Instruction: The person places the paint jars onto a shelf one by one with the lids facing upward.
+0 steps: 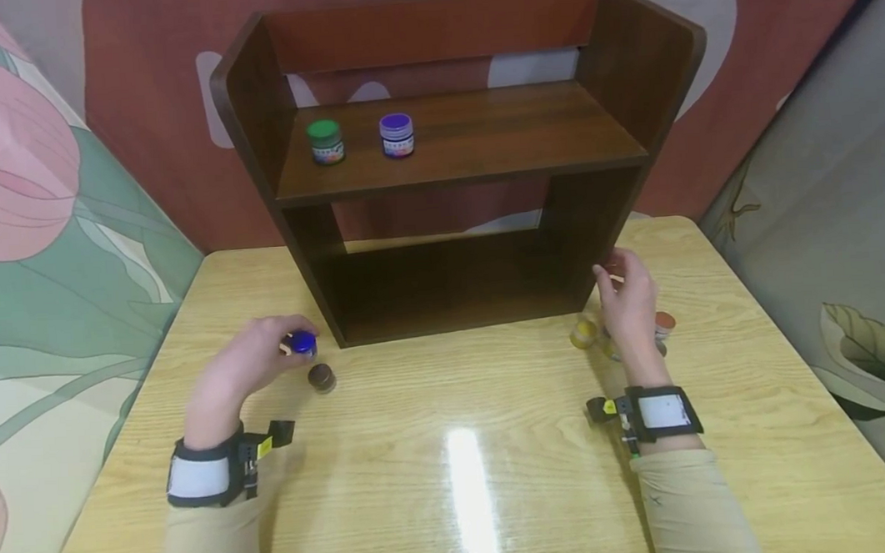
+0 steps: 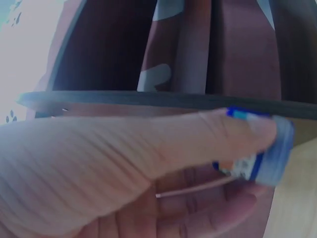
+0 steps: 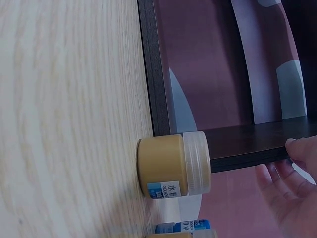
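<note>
Two hands at one shelf unit [image 1: 430, 33]. The left hand [image 1: 255, 361] pinched a blue-lidded jar [image 1: 303, 344] between thumb and fingers, outside the unit's left side; a hold at the sides presumably suited so small and round a body. Whether its base touched the table [image 1: 390, 429] could not be told. The right hand [image 1: 630, 300] gripped the front edge of the right side panel [image 1: 642, 74], probably for steadiness.

Counts: one jar was in the left grip; one brown jar [image 1: 322, 378] stood just beside it, toward the person. Two more, a green jar [image 1: 326, 143] and a purple jar [image 1: 397, 135], stood above and rightward of that grip on the upper board [image 1: 495, 140], whose flatness likely kept them upright. Near the right grip, toward the person, were at least three: a yellow jar [image 1: 584, 333], a partly hidden second yellow one and an orange-lidded jar [image 1: 664, 323]; the wrist obscured the full number.
</note>
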Motion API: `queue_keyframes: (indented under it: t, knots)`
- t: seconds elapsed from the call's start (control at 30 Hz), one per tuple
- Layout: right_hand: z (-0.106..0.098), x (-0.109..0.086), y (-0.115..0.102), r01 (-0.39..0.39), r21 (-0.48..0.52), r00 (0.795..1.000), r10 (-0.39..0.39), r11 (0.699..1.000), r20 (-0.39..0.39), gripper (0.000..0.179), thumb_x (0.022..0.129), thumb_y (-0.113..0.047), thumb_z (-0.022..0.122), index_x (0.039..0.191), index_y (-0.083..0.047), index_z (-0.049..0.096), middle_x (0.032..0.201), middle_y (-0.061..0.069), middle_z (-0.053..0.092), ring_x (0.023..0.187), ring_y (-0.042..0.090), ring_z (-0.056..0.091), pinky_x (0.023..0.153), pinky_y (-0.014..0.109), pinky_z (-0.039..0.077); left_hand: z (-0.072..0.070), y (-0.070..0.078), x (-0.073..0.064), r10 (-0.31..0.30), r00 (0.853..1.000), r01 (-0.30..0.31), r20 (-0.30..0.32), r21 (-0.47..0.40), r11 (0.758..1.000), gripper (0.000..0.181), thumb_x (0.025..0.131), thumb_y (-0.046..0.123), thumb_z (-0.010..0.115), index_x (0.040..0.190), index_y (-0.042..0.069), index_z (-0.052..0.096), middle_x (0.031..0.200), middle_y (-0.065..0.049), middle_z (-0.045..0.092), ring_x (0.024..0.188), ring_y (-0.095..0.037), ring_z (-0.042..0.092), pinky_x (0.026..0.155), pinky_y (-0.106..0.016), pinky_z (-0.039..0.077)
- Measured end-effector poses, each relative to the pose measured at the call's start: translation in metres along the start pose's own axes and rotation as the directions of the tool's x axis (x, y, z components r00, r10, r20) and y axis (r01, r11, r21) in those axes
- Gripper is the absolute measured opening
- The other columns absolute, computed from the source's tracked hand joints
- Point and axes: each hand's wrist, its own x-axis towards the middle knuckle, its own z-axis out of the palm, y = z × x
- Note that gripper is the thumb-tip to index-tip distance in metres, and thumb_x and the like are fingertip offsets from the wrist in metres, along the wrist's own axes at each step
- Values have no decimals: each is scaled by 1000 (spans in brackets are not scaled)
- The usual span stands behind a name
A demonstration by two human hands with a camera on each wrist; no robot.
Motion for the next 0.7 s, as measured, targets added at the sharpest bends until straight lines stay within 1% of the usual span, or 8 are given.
queue_keyframes:
  t: [0.17, 0.27, 0.37, 0.53, 0.63, 0.7]
  knots:
    - [0, -1, -1, -6, -9, 1000, 6, 1000, 4, 29, 103, -11, 59, 128, 4, 58, 119, 22, 63, 111, 36, 62, 95, 51, 53, -1, 6, 4, 83, 996, -84, -10, -62, 995, 40, 92, 18, 78, 128, 5, 69, 112, -11, 72, 97, -27, 68, 85, -49, 57]
    - [0, 0, -1, -7, -8, 1000, 7, 1000, 2, 29, 103, -10, 59, 128, 4, 58, 119, 22, 63, 111, 36, 62, 95, 51, 53, -1, 10, 7, 117, 993, -119, -26, -96, 988, 45, 94, 25, 76, 135, 9, 67, 117, -8, 71, 96, -22, 68, 84, -44, 58]
    - [0, 0, -1, -6, -7, 1000, 6, 1000, 1, 28, 103, -10, 59, 127, 5, 58, 118, 22, 63, 111, 36, 62, 95, 50, 53, 0, 13, 8, 137, 989, -142, -50, -131, 981, 48, 94, 25, 76, 138, 10, 64, 119, -8, 70, 96, -22, 69, 84, -44, 58]
    - [0, 0, -1, 2, 1, 1000, -2, 1000, -7, 27, 103, -9, 60, 125, 6, 58, 116, 22, 63, 110, 35, 62, 95, 50, 53, 1, 16, 11, 157, 982, -174, -106, -174, 969, 49, 95, 18, 75, 140, 8, 62, 118, -8, 71, 96, -25, 70, 86, -45, 58]
    - [0, 0, 0, 9, 7, 1000, -9, 1000, -9, 27, 103, -9, 60, 125, 6, 58, 115, 22, 63, 110, 34, 62, 95, 50, 53, 3, 19, 13, 158, 975, -184, -155, -173, 968, 46, 94, 19, 76, 137, 10, 64, 117, -7, 70, 95, -24, 69, 85, -45, 58]
    - [0, 0, 0, 15, 8, 1000, -15, 1000, -10, 27, 103, -9, 60, 124, 6, 58, 116, 22, 63, 110, 35, 62, 95, 50, 53, 5, 21, 15, 149, 970, -184, -191, -176, 967, 42, 93, 18, 78, 132, 10, 66, 114, -6, 70, 96, -23, 68, 85, -46, 57]
